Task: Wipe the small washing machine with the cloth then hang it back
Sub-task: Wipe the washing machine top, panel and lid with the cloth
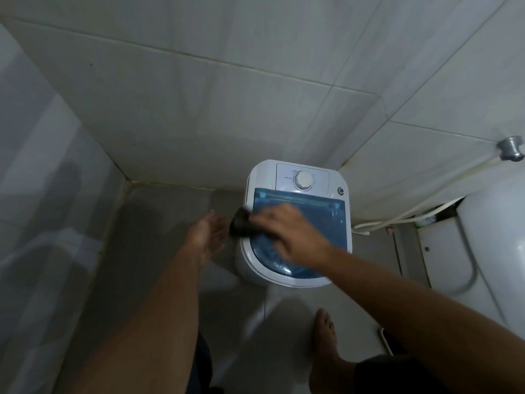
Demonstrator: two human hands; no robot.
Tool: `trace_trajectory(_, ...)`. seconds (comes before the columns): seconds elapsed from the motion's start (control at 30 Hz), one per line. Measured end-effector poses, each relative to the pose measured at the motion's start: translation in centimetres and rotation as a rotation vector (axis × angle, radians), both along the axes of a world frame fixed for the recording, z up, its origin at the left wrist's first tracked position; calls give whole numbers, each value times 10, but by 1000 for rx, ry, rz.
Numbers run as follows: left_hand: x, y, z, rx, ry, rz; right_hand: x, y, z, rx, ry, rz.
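The small white washing machine (326, 177) stands on the floor against the tiled wall, with a blue see-through lid (321, 220) and a round dial (303, 180) on its back panel. My right hand (292, 233) lies on the left part of the lid and holds a dark cloth (241, 223), which sticks out over the machine's left edge. The hand and cloth look blurred. My left hand (208, 236) hangs in the air just left of the machine, fingers spread, palm up, holding nothing.
A white toilet (494, 240) stands at the right, with a metal valve (511, 147) on the wall and white hoses (403, 214) running behind the machine. Tiled walls close the corner at the left. My bare right foot (326, 336) stands on the grey floor.
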State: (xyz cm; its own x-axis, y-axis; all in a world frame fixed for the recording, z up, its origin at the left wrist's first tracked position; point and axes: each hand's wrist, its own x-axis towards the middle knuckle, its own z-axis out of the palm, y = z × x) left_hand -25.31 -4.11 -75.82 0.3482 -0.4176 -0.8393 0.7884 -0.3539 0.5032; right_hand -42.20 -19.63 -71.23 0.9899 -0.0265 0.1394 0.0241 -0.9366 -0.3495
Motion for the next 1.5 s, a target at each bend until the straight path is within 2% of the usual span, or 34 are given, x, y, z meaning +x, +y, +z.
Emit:
trace_trajectory(0.13,-17,-11,3,-3,-88,-140,49,-62,5,32,-3,-548)
trace_trajectory(0.2,-20,-13,4,-6,-111,-149,60,-60,-3,36,40,-681)
trace_trajectory(0.27,-17,-12,3,-19,-35,-87,55,-33,-14,3,53,-605)
trace_trajectory(0.4,-7,-5,-1,-80,149,60,2,29,-28,-4,68,-167)
trace_trajectory(0.47,-5,0,1,-126,189,37,-14,32,-20,54,101,46)
trace_trajectory(0.53,-5,2,2,-132,205,50,1,8,-4,42,109,111)
trace_trajectory(0.57,-6,2,2,-117,200,61,18,-9,3,40,76,46)
trace_trajectory(0.63,-5,1,3,-99,183,46,57,-48,13,72,-28,-244)
trace_trajectory(0.7,-5,1,3,-102,172,28,88,-73,15,80,-4,-534)
trace_trajectory(0.77,-6,2,2,-120,174,12,101,-73,8,33,68,-674)
trace_trajectory(0.8,-5,2,3,-131,171,8,103,-67,2,1,68,-673)
trace_trajectory(0.97,-3,4,7,-190,201,-19,69,-9,-17,-77,120,-242)
trace_trajectory(1.1,-2,5,13,-197,201,-35,6,38,-26,-43,100,-111)
trace_trajectory(1.27,-6,2,22,-140,113,-74,-77,78,-22,-83,205,278)
trace_trajectory(1.3,-8,2,23,-139,99,-96,-93,80,-18,-41,215,250)
trace_trajectory(1.37,-10,2,24,-122,68,-127,-118,71,-6,82,127,28)
trace_trajectory(1.43,-13,2,26,-110,32,-142,-130,46,3,171,-20,-325)
trace_trajectory(1.5,-17,2,30,-113,6,-151,-136,11,5,205,-80,-673)
